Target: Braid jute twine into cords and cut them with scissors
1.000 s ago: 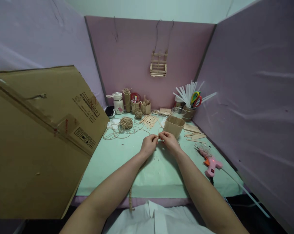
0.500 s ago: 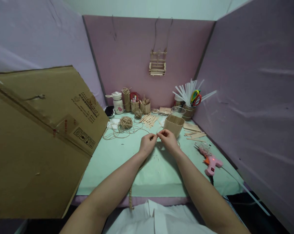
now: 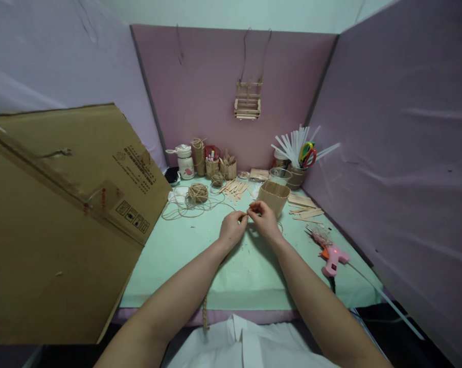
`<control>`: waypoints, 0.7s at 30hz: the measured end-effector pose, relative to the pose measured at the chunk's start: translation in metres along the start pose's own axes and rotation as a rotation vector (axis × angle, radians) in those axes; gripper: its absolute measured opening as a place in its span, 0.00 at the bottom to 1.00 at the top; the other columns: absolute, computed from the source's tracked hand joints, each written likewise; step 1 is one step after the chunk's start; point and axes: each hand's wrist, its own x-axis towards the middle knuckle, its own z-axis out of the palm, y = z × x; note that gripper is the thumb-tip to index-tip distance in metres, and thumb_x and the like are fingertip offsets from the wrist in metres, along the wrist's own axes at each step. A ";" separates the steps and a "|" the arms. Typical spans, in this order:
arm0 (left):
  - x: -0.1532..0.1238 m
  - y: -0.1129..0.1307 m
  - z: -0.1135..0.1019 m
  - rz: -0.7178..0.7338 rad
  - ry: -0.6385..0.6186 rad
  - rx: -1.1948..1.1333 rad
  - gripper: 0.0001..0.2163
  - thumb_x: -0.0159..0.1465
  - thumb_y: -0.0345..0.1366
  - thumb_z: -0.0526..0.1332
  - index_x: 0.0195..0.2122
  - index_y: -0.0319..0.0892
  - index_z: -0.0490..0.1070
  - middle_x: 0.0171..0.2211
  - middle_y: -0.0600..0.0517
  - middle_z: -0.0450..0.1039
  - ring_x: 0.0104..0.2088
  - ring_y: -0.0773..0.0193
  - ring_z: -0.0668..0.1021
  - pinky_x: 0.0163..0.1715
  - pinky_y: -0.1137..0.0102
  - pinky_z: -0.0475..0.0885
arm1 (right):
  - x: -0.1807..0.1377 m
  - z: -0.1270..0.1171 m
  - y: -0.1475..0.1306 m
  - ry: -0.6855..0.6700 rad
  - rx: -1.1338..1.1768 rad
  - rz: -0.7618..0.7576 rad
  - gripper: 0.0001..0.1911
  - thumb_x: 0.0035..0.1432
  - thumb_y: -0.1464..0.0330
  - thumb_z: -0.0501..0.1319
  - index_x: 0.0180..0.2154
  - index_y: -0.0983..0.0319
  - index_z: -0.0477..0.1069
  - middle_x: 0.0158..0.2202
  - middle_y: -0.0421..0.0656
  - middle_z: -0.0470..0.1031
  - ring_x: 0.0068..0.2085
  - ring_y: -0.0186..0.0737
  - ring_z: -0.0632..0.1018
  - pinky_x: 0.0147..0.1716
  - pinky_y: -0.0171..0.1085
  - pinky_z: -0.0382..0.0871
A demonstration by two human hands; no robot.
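Note:
Over the middle of the table, my left hand (image 3: 233, 226) and my right hand (image 3: 264, 221) meet at their fingertips, both in a pinch. A thin strand of jute twine (image 3: 227, 204) runs from the ball toward the pinched fingers; its end between them is too small to see clearly. A braided cord (image 3: 205, 312) hangs over the table's front edge, passing beneath my left forearm. Just behind my right hand stands a container of craft sticks (image 3: 274, 197). A bit of cord (image 3: 280, 226) shows beside my right wrist.
A twine ball (image 3: 198, 192) with loose loops lies left of centre, near scattered craft sticks (image 3: 234, 189). At right is a pink glue gun (image 3: 332, 255), its light on. A large cardboard sheet (image 3: 62, 220) leans at left. Scissors (image 3: 307, 153) and white glue sticks (image 3: 292, 145) stand behind.
My fingers have shifted slightly, the right hand's fingers lifting and curling a little. Both hands stay together in the same spot; the other things have not moved.

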 end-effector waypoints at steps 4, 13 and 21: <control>0.000 0.002 -0.001 -0.005 0.038 -0.034 0.09 0.59 0.34 0.55 0.31 0.41 0.75 0.29 0.51 0.74 0.31 0.66 0.72 0.33 0.72 0.63 | -0.001 0.001 -0.001 0.035 -0.035 0.010 0.15 0.43 0.61 0.63 0.33 0.60 0.66 0.29 0.40 0.70 0.31 0.37 0.70 0.34 0.37 0.65; -0.001 0.004 0.000 -0.010 0.065 -0.078 0.08 0.59 0.34 0.56 0.30 0.40 0.75 0.28 0.51 0.74 0.30 0.66 0.71 0.33 0.72 0.63 | -0.004 0.001 -0.004 -0.034 0.096 0.264 0.14 0.42 0.57 0.63 0.26 0.62 0.70 0.23 0.38 0.67 0.23 0.32 0.65 0.22 0.33 0.56; 0.001 0.005 -0.002 -0.067 0.127 -0.142 0.06 0.57 0.34 0.58 0.28 0.40 0.72 0.29 0.51 0.72 0.31 0.67 0.72 0.34 0.72 0.65 | -0.003 0.002 0.002 -0.019 -0.007 0.162 0.15 0.44 0.56 0.63 0.26 0.62 0.73 0.25 0.42 0.72 0.28 0.36 0.69 0.26 0.34 0.62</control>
